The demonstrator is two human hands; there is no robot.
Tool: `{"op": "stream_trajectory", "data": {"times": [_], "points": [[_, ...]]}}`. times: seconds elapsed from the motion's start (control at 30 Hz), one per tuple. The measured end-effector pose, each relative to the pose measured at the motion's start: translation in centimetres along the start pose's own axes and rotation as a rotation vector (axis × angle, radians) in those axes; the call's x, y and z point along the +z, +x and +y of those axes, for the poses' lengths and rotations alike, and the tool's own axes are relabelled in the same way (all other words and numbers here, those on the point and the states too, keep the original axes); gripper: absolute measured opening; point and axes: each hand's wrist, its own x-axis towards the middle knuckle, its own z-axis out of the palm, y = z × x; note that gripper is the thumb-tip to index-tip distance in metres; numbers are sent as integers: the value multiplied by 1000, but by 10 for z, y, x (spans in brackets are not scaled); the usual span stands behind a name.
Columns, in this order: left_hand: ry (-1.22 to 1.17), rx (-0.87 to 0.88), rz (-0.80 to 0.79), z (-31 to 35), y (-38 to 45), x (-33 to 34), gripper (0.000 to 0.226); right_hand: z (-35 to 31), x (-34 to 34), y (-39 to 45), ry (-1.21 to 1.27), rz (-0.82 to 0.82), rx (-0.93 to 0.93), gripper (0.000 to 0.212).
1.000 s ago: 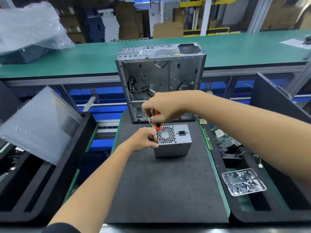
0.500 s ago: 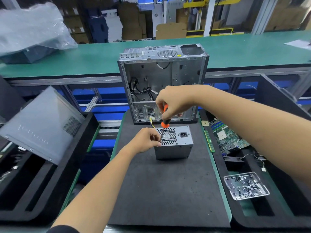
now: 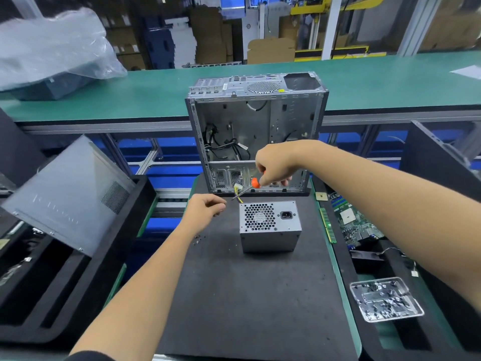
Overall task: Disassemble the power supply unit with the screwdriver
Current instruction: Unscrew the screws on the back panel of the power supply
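A grey power supply unit (image 3: 270, 227) stands on the black mat (image 3: 250, 295), its fan grille and socket facing up. My right hand (image 3: 276, 165) grips an orange-handled screwdriver (image 3: 253, 184) above and behind the unit, the shaft slanting down to the left, clear of the unit. My left hand (image 3: 205, 207) hovers to the left of the unit with fingertips pinched together; whether it holds a screw is too small to tell. A few loose screws (image 3: 199, 238) lie on the mat below that hand.
An open, gutted computer case (image 3: 256, 131) stands upright behind the unit. A clear tray of screws (image 3: 385, 299) sits at right, near a motherboard (image 3: 351, 220). A grey side panel (image 3: 65, 188) leans in a black foam bin at left.
My right hand lifted the screwdriver off the unit's top-left corner and moved up and right. My left hand left the unit and drew away to the left.
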Motion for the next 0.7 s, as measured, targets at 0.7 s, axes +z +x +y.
{"op": "stream_trajectory", "data": {"times": [0.7], "points": [[569, -195, -2, -89, 14, 6, 21, 2, 28, 82, 34, 116, -169, 26]]}}
